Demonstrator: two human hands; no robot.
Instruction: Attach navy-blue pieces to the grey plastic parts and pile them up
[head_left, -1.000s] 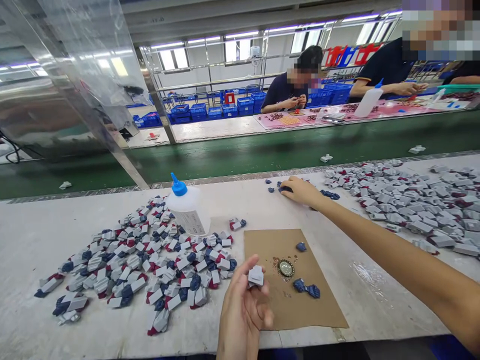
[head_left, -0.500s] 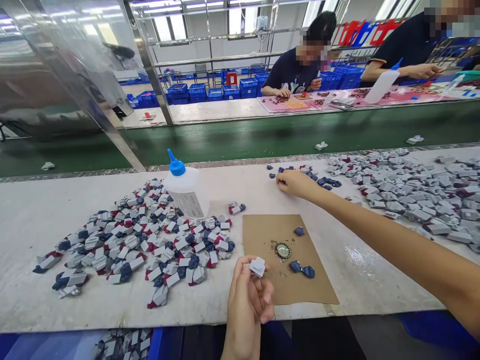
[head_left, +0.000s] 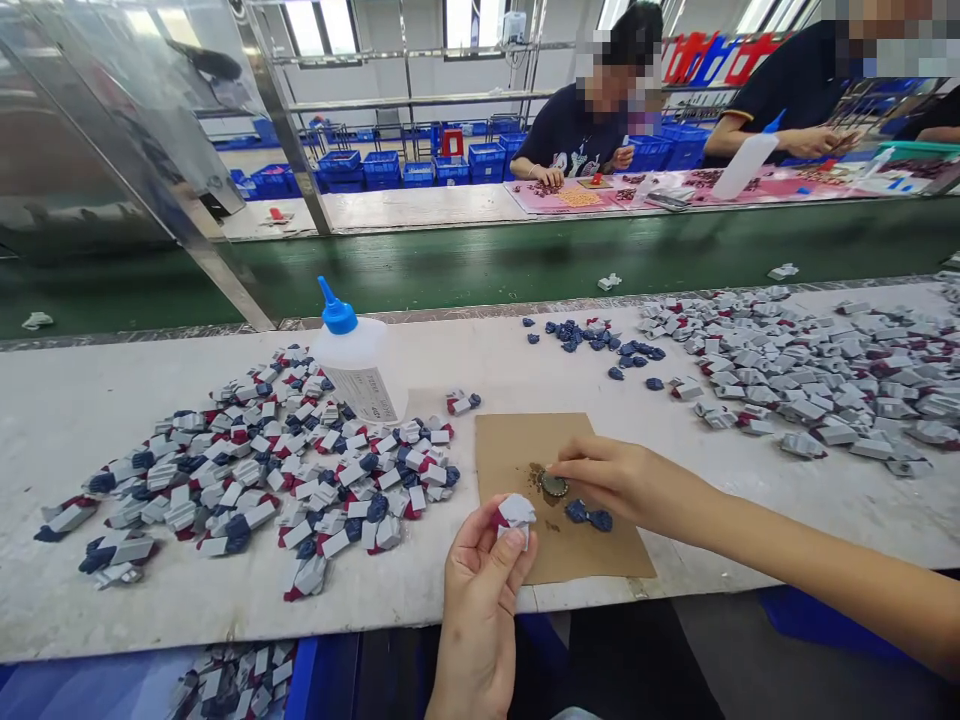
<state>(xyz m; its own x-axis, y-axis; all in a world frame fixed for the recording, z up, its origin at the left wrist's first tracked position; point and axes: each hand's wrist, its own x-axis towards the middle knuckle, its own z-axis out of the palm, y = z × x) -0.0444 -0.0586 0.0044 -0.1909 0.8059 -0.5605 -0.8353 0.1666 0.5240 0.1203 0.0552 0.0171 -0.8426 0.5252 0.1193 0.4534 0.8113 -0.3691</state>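
Note:
My left hand (head_left: 480, 585) is closed on a small grey plastic piece (head_left: 517, 512) with a dark red part, held up just over the near edge of the cardboard sheet (head_left: 502, 450). Above that sheet, the fingers of my right hand (head_left: 622, 475) are pinched together at a bottle cap (head_left: 553, 485). Whatever lies between those fingertips is hidden. Dark blue crumpled-looking pieces (head_left: 589, 515) rest on the cardboard, just below my right hand. Small wet-looking spots surround the cap.
Left lies a pile of grey, red and blue pieces (head_left: 247, 450) with a blue-tipped squeeze bottle (head_left: 360, 350) behind it. Loose blue pieces (head_left: 592, 335) and a grey heap (head_left: 810, 370) are at right. Beyond the green belt (head_left: 450, 260), people work at another table.
My right hand has come back from the loose blue pieces to the bottle cap. The left hand has turned its grey piece so the red part shows. The view has shifted slightly.

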